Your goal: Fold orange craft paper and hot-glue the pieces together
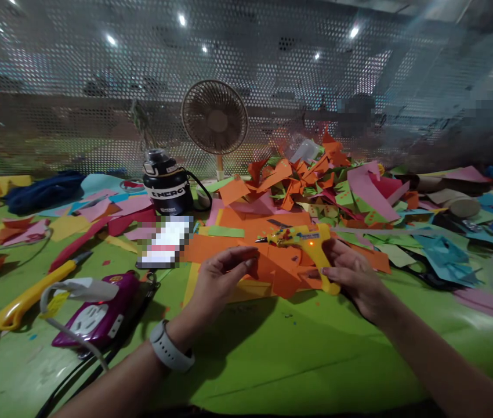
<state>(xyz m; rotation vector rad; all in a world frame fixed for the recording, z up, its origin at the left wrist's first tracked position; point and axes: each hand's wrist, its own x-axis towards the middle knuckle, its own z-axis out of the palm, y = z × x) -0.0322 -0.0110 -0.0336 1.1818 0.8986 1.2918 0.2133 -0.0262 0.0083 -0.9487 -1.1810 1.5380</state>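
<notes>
My right hand (357,276) is closed around the handle of a small yellow hot glue gun (322,252). An orange-red light glows on its body, and its dark nozzle points left. My left hand (223,276), with a pale watch band on the wrist, pinches the left edge of a piece of orange paper (281,270) between thumb and fingers. The glue gun's nozzle is just above this paper, near my left fingertips; whether they touch is unclear. More orange sheets lie beneath, with a yellow sheet (250,289) under them.
A phone (166,241) with a lit, blurred screen lies left of my left hand, before a black bottle (166,186). A purple power strip (98,313) and a yellow-handled tool (37,293) lie at left. Behind stand a fan (216,119) and a heap of paper scraps (311,174).
</notes>
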